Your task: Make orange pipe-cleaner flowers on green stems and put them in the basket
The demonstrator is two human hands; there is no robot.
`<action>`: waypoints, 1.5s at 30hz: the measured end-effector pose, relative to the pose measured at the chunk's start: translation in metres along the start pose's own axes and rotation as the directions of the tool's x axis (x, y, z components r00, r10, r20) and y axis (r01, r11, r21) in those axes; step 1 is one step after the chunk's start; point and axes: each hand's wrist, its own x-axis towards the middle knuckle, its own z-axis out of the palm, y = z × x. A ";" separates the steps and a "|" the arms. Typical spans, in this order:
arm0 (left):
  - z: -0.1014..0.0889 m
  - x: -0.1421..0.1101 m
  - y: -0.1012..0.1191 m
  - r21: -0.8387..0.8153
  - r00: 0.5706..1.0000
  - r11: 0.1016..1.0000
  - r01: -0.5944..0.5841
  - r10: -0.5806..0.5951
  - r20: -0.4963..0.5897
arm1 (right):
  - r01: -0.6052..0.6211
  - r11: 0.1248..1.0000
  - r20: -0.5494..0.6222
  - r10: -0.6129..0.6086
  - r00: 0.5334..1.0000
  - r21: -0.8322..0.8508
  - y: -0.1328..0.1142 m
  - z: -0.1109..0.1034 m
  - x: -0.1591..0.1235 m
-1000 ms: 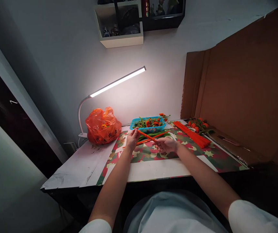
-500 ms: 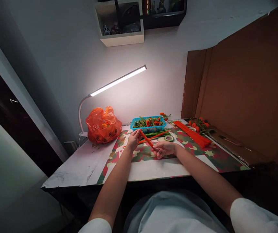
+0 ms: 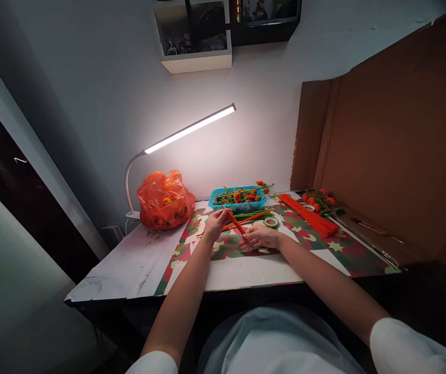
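Between my hands an orange pipe cleaner (image 3: 236, 222) slants down from left to right over the table. My left hand (image 3: 215, 224) pinches its upper end with the fingertips. The fingers of my right hand (image 3: 259, 238) are closed around its lower end. Just behind my hands lie more orange pipe cleaners (image 3: 260, 215) and several green stems (image 3: 246, 214). A roll of green tape (image 3: 271, 222) rests flat beyond my right hand. Farther right is a thick bundle of orange-red pipe cleaners (image 3: 309, 215).
A blue basket (image 3: 238, 206) of orange flowers stands by the wall. An orange plastic bag (image 3: 164, 202) sits left, beside a lit lamp (image 3: 189, 129). More orange flowers (image 3: 318, 200) lie at the back right, near a cardboard panel (image 3: 387, 150). The table's front edge (image 3: 246, 288) is close.
My right hand has shifted slightly left and up along the pipe cleaner, so less of its length shows between my hands. My left hand stays almost in place.
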 end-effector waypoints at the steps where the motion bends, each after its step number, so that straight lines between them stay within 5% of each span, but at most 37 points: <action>1: 0.001 0.000 -0.002 0.037 1.000 0.999 -0.003 0.003 0.004 | 0.024 1.000 -0.021 -0.024 1.000 -0.014 0.001 0.001 0.001; 13: 0.022 -0.016 -0.009 0.407 0.979 0.906 -0.115 0.032 0.203 | 0.263 0.964 -0.263 -0.265 0.928 -0.044 0.007 0.019 0.015; 21: 0.027 -0.019 -0.008 0.409 0.983 0.899 -0.154 0.099 0.153 | 0.483 0.867 -0.473 -0.479 0.740 -0.122 0.008 0.027 0.022; 25: 0.027 -0.017 -0.014 0.384 0.982 0.912 -0.145 0.085 0.169 | 0.473 0.873 -0.523 -0.461 0.717 -0.120 0.008 0.026 0.025; 28: 0.025 -0.010 -0.018 0.306 0.988 0.946 -0.102 0.060 0.143 | 0.452 0.888 -0.508 -0.431 0.746 -0.088 0.004 0.025 0.023; 32: 0.016 0.000 -0.016 0.106 0.999 0.993 -0.051 0.052 -0.002 | 0.247 0.969 -0.299 -0.227 0.927 0.030 -0.003 0.024 0.009; 34: 0.012 0.003 -0.012 0.009 0.996 0.998 -0.066 0.066 -0.061 | 0.142 0.988 -0.171 -0.130 0.977 0.064 -0.006 0.025 0.001; 40: 0.012 -0.001 -0.004 -0.105 0.998 0.994 -0.007 0.001 -0.057 | 0.069 0.988 0.038 -0.075 0.996 0.136 -0.008 0.025 -0.010; 45: 0.017 -0.008 -0.004 -0.059 0.992 0.995 0.084 -0.078 0.101 | 0.140 0.971 0.070 -0.156 0.985 0.195 -0.005 0.025 -0.003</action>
